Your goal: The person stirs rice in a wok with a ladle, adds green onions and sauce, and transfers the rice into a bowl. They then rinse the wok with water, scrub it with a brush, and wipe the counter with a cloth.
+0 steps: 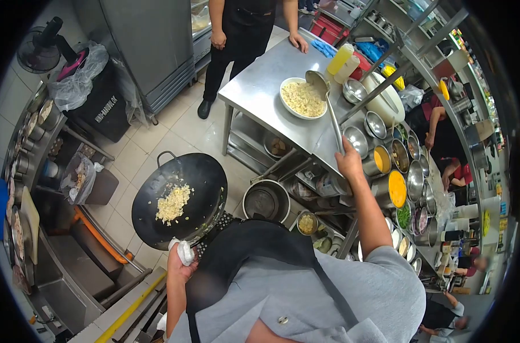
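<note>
A white cloth point(185, 252) is wrapped around the near handle of a black wok point(205, 166), and my left hand point(180, 266) is closed on it, holding the wok over the floor. Some fried rice point(173, 204) lies in the middle of the wok. Out to the right, my right hand point(350, 159) grips the long handle of a metal ladle point(332, 108). The ladle's bowl is at the upper right rim of a white bowl point(299, 116) on the steel table. Fried rice point(303, 98) fills this bowl.
Beside the bowl on the steel table point(249, 86) stand a yellow squeeze bottle point(340, 59) and metal bowls. Pots of orange sauce point(397, 188) line the right side. A large pot point(266, 201) stands below. A person in black point(245, 34) stands behind the table, one hand on it.
</note>
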`<state>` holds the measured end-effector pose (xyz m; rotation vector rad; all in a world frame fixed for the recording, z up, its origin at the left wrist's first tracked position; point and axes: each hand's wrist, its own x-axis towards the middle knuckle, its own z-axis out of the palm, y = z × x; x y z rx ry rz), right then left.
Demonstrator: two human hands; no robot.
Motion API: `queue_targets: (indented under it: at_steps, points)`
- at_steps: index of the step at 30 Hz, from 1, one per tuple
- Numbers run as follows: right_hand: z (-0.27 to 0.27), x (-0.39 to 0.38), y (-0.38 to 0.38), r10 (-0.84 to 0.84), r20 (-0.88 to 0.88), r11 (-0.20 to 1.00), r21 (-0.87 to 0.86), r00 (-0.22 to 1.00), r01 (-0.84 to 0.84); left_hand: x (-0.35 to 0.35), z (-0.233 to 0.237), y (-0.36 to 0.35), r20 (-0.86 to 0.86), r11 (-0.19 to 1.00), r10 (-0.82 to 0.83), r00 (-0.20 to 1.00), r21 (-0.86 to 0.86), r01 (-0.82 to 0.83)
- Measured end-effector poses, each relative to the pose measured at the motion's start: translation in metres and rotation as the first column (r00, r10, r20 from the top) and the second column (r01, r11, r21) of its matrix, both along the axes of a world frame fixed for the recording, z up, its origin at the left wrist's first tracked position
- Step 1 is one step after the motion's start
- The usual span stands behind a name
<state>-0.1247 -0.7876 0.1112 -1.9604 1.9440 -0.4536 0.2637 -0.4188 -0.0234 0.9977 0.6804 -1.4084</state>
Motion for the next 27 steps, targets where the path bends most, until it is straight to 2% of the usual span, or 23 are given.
queue_targets:
  at_steps: [2,3,4,6,7,8,9,10,11,12,13,14,15,16,17,18,20,22,23,24,25,26,27]
  points:
    - [-0.002,-0.002,-0.004,0.001,-0.184,0.998,-0.057,0.983,-0.012,0.003,0.000,0.007,0.023,0.998,-0.022,1.000,-0.055,0.023]
    - [-0.008,0.000,-0.006,-0.056,-0.208,0.994,-0.100,0.976,0.036,0.003,-0.001,0.012,0.037,0.994,-0.026,0.999,-0.109,0.030]
    - [-0.008,-0.003,-0.005,-0.043,-0.213,0.995,-0.099,0.976,0.022,0.002,-0.005,0.017,0.032,0.994,-0.013,0.999,-0.107,0.016]
    - [0.001,0.006,0.000,0.020,0.148,0.989,-0.145,0.989,0.002,0.004,-0.014,0.031,0.029,0.986,-0.021,0.999,-0.167,0.025]
    - [0.012,0.007,0.007,-0.048,0.397,0.999,0.032,0.917,0.038,0.006,-0.017,0.041,0.028,0.990,0.005,1.000,-0.142,-0.001]
    - [0.049,0.024,0.026,-0.161,0.598,0.973,0.230,0.785,0.024,0.007,-0.018,0.052,0.095,0.994,-0.010,0.995,-0.104,0.020]
    - [0.071,0.032,0.041,-0.183,0.690,0.939,0.334,0.701,-0.085,0.009,-0.013,0.063,0.163,0.998,-0.018,0.986,-0.057,0.028]
    - [0.086,0.042,0.051,-0.223,0.766,0.886,0.417,0.603,-0.203,0.000,0.030,0.053,0.176,0.996,0.039,0.984,0.077,-0.053]
    - [0.093,0.066,0.061,-0.245,0.782,0.818,0.484,0.573,-0.312,0.011,0.052,0.040,0.114,0.996,0.005,0.993,0.092,-0.016]
    - [0.098,0.089,0.067,-0.263,0.788,0.739,0.536,0.557,-0.408,0.029,0.004,0.037,-0.111,0.993,0.097,0.989,-0.056,-0.104]
    - [0.092,0.123,0.070,-0.333,0.774,0.643,0.604,0.539,-0.471,0.055,-0.011,0.002,-0.063,0.992,-0.104,0.993,-0.083,0.098]
    - [0.075,0.159,0.070,-0.268,0.738,0.619,0.624,0.619,-0.477,0.089,-0.082,-0.020,0.117,0.821,-0.292,0.949,-0.479,0.311]
    - [0.060,0.186,0.064,-0.276,0.710,0.484,0.685,0.648,-0.544,0.112,-0.132,-0.053,-0.227,0.963,0.030,0.974,-0.254,-0.089]
    - [0.039,0.205,0.058,-0.314,0.667,0.392,0.739,0.676,-0.547,0.116,-0.079,-0.088,-0.161,0.986,0.074,0.984,-0.136,-0.097]
    - [0.022,0.227,0.061,-0.265,0.614,0.376,0.776,0.744,-0.507,0.114,-0.071,-0.091,-0.091,0.992,0.012,0.996,-0.125,-0.024]
    - [0.002,0.245,0.064,-0.251,0.617,0.329,0.779,0.746,-0.534,0.112,-0.061,-0.088,-0.065,0.993,0.014,0.998,-0.116,-0.021]
    - [-0.026,0.273,0.070,-0.168,0.616,0.367,0.764,0.770,-0.531,0.107,-0.070,-0.080,0.054,0.993,0.021,0.998,-0.114,-0.014]
    - [-0.051,0.296,0.066,0.129,0.563,0.492,0.678,0.816,-0.546,0.086,-0.063,-0.079,0.238,1.000,0.006,0.971,-0.020,-0.001]
    - [-0.056,0.301,0.068,0.128,0.582,0.491,0.666,0.803,-0.562,0.071,-0.058,-0.076,0.283,0.999,-0.032,0.959,0.049,0.019]
    - [-0.059,0.305,0.068,0.291,0.515,0.529,0.616,0.806,-0.584,0.048,-0.064,-0.069,0.387,0.999,0.026,0.922,0.014,-0.035]
    - [-0.065,0.309,0.068,0.442,0.421,0.560,0.560,0.792,-0.610,0.024,-0.036,-0.061,0.470,0.993,-0.038,0.882,0.116,-0.019]
    - [-0.085,0.307,0.071,0.470,0.365,0.577,0.562,0.803,-0.593,0.005,-0.040,-0.052,0.519,1.000,0.006,0.855,0.017,-0.017]
    - [-0.086,0.305,0.086,0.335,0.476,0.534,0.615,0.813,-0.580,-0.007,-0.043,-0.052,0.570,1.000,-0.013,0.822,0.007,0.011]
